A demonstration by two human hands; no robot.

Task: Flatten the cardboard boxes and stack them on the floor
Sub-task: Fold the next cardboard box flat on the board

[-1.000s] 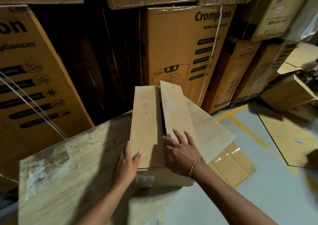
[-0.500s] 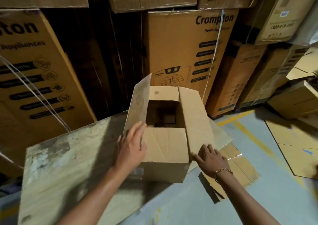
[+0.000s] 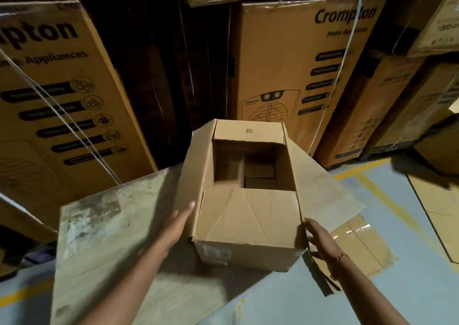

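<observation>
A brown cardboard box (image 3: 248, 247) stands on a worn wooden board (image 3: 104, 237), its top flaps spread open and its inside dark with the bottom flaps showing. My left hand (image 3: 177, 221) lies with straight fingers against the box's left flap. My right hand (image 3: 316, 235), with a bracelet on the wrist, holds the box's near right corner, fingers partly hidden behind the flap. Flattened cardboard (image 3: 360, 247) lies on the floor just right of the box.
Tall printed appliance cartons (image 3: 293, 76) stacked behind and at the left (image 3: 57, 96) wall in the space. More flat cardboard (image 3: 437, 200) lies on the grey floor at the right, crossed by a yellow painted line (image 3: 387, 200).
The box's top flaps, shut a second ago, now lie wide open. My left hand slid to the left flap and my right hand moved to the near right corner.
</observation>
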